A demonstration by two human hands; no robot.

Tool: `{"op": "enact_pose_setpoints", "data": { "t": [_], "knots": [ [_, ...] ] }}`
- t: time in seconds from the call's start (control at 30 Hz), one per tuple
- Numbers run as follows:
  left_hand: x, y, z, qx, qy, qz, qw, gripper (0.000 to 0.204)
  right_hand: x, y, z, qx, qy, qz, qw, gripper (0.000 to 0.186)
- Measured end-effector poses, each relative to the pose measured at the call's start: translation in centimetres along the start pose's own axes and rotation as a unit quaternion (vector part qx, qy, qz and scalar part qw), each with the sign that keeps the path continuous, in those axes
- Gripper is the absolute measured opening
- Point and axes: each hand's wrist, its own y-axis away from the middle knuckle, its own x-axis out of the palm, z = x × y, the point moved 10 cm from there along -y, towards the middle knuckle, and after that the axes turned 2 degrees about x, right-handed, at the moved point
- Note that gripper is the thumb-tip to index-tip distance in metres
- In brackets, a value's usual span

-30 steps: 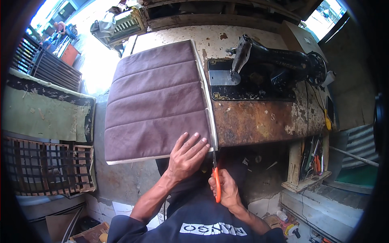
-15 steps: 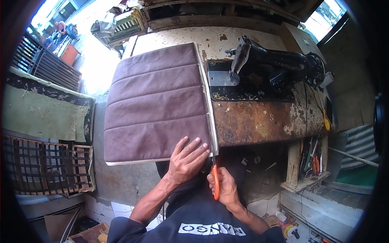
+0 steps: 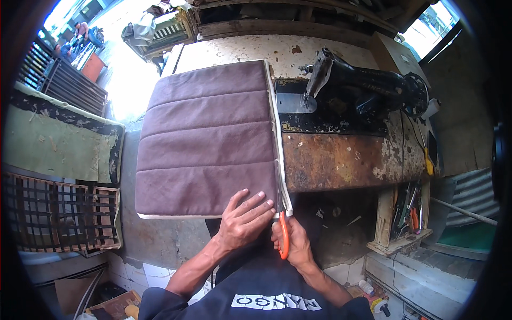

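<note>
A maroon padded panel (image 3: 208, 138) with stitched cross seams and a pale edge lies on the worktable, its near end reaching past the front edge. My left hand (image 3: 245, 220) rests flat on its near right corner, fingers spread and stretched forward. In my right hand (image 3: 293, 240) are orange-handled scissors (image 3: 284, 234), gripped by the handles. Their blades point away from me along the panel's right edge, where a pale strip (image 3: 282, 165) runs. How far the blades are apart cannot be made out.
A black sewing machine (image 3: 368, 93) stands right of the panel on the worn worktable (image 3: 341, 160). Tools, one a yellow-handled screwdriver (image 3: 429, 160), hang at the right. A webbed wooden frame (image 3: 58, 213) and a green padded piece (image 3: 58, 144) are at the left. A person (image 3: 81, 32) is far back left.
The panel has shifted and turned slightly, its far right corner moving right and nearer. My left hand has slid slightly nearer. The scissors stay at the near right corner.
</note>
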Motion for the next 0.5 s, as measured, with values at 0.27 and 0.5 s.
{"op": "enact_pose_setpoints", "data": {
  "t": [0.27,0.5],
  "knots": [
    [-0.1,0.8,-0.6,0.0,0.011,0.015,1.0,0.027,0.3,0.4,0.4,0.011,-0.003,-0.012,1.0,0.046],
    [-0.4,1.4,-1.5,-0.001,0.017,0.025,1.0,0.027,0.6,-0.8,1.0,-0.039,0.034,0.004,0.999,0.036]
  ]
}}
